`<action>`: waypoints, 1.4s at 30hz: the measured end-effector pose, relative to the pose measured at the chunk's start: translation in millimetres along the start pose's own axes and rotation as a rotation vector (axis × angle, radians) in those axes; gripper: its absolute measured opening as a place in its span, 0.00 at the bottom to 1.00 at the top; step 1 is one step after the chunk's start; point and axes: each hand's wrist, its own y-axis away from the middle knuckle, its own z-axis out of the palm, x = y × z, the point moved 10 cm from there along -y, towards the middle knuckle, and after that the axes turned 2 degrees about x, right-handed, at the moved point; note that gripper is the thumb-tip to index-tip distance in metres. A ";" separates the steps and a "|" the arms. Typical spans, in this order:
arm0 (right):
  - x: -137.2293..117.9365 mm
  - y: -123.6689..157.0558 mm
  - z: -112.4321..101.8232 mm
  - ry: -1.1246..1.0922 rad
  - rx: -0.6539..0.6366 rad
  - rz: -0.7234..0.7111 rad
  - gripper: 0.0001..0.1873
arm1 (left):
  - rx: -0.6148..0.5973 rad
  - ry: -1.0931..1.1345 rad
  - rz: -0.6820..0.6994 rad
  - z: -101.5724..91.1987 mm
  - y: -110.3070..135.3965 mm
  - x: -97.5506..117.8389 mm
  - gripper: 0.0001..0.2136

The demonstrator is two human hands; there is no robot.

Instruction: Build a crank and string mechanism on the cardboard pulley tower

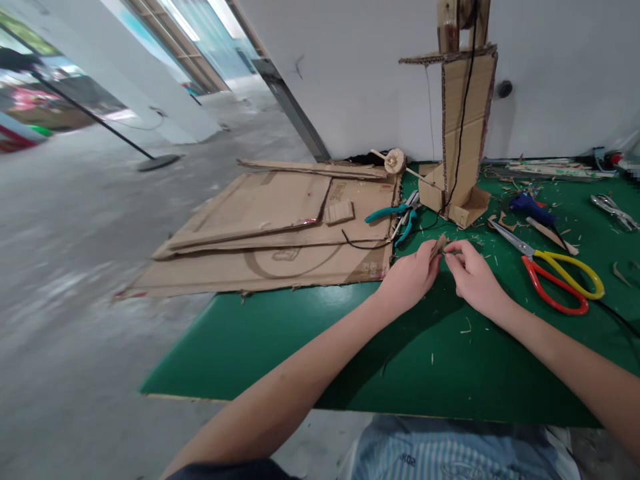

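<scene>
My left hand is closed on a small piece of cardboard, held just above the green table. Close against it, my right hand pinches at the same piece's right side; whether its fingertips hold anything else is too small to tell. Behind the hands stands a tall cardboard tower with a black cord down its front. Teal-handled pliers lie to the left of the tower. Scissors with one red and one yellow handle rest to the right of my right hand.
Flat cardboard sheets cover the table's left part and overhang its edge. A blue glue gun lies beyond the scissors, among scraps. Silver-coloured scissors or pliers lie at far right. The green table meets a white wall behind.
</scene>
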 end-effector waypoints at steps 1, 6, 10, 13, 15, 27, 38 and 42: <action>-7.1 0.4 -2.7 0.114 -0.003 -0.061 0.10 | 0.003 -0.006 -0.015 -0.5 -1.4 -2.8 0.18; -19.4 4.6 1.2 0.647 -0.083 -0.157 0.15 | 0.027 -0.083 0.037 2.5 -3.9 -7.9 0.17; -18.1 2.3 4.8 0.529 -0.073 -0.135 0.15 | 0.102 -0.124 0.194 1.0 2.3 7.9 0.15; -18.3 -1.6 1.6 0.373 -0.054 -0.112 0.15 | 0.157 -0.127 0.297 -5.2 6.1 19.6 0.16; -23.4 -2.0 -0.5 0.373 -0.053 -0.132 0.14 | 0.179 -0.150 0.312 -10.0 5.0 19.7 0.17; -17.7 6.6 1.7 0.415 -0.100 -0.074 0.19 | 0.076 -0.275 0.100 -19.3 -11.5 -17.3 0.25; -21.7 8.9 -4.1 1.068 -0.047 -0.209 0.19 | 0.210 0.310 -0.048 -34.0 -19.8 -70.4 0.16; -11.3 -6.2 -25.6 1.127 0.017 -0.206 0.19 | 0.075 0.715 -0.065 -12.1 -18.7 -53.4 0.11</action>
